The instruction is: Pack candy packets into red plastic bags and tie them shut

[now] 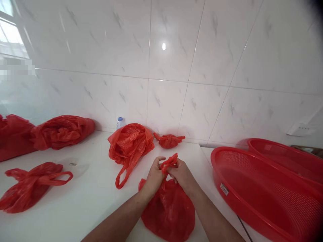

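Observation:
A full red plastic bag [169, 210] rests on the white table in front of me, its contents hidden by the film. My left hand [155, 174] and my right hand [182, 173] pinch the gathered, twisted top of this bag from either side. The fingers of both are closed on the plastic, and the fingertips are partly covered by it. Just beyond my hands lie a crumpled red plastic bag [133, 143] with one handle loop toward me and a small knotted red bag [170, 141] against the wall.
Two red perforated plastic baskets [223, 178] stand at the right. On the left lie a tied red bag [32, 185] and larger red bags [75, 121] along the wall. A bottle with a blue cap [120, 119] stands behind the crumpled bag. Marbled tiles [101, 94] cover the wall.

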### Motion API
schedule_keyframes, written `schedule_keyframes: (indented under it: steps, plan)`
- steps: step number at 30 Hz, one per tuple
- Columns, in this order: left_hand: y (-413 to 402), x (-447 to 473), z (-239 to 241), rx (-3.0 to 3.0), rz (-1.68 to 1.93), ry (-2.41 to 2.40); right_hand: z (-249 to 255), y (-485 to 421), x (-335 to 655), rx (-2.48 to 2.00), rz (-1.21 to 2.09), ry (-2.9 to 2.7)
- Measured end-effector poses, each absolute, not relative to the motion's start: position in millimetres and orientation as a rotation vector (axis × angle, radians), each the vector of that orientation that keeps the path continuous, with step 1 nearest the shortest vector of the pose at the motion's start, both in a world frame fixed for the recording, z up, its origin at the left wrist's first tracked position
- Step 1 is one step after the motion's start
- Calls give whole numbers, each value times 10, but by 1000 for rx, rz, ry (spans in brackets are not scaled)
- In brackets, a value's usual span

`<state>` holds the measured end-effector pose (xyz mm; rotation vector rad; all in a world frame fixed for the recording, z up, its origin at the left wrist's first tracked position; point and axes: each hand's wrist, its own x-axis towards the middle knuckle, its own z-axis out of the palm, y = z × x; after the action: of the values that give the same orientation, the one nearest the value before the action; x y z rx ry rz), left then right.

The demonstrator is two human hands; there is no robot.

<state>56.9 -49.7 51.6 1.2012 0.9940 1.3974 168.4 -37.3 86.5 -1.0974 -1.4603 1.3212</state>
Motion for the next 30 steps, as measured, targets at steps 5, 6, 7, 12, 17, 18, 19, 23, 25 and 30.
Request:
schedule_keyframes:
  steps: [5, 6, 7, 12, 17, 18, 19, 23, 25, 30]
  plan:
    - [-402, 460, 205, 1800, 1672, 1286, 458, -74, 1720, -1164, 1400, -1297]
    - [-385, 420, 191, 1925, 1632, 1268, 422, -52, 1735, -1153, 1430, -1301]
    - [-367, 382, 188, 2004, 1574, 1246, 400, -39, 1752, -1135, 1462, -1309]
    - [-283, 285, 214, 1787, 1466, 1235, 387, -20, 1878, -888, 1711, -1317]
    - [-287, 315, 200, 1582, 1501, 1254, 392, -24, 1974, -722, 1837, -1269]
    - [-299, 325, 199, 1567, 1491, 1251, 394, -30, 1980, -720, 1812, -1312]
    - [-312, 334, 200, 1554, 1486, 1252, 395, -35, 1981, -719, 1784, -1365]
    - [-378, 372, 223, 1550, 1502, 1263, 348, -12, 1947, -886, 1462, -1604]
    - [-415, 392, 230, 1617, 1473, 1245, 298, 24, 1923, -1007, 1262, -1670]
    - [-461, 413, 215, 1849, 1385, 1295, 237, 60, 1963, -995, 1321, -1695]
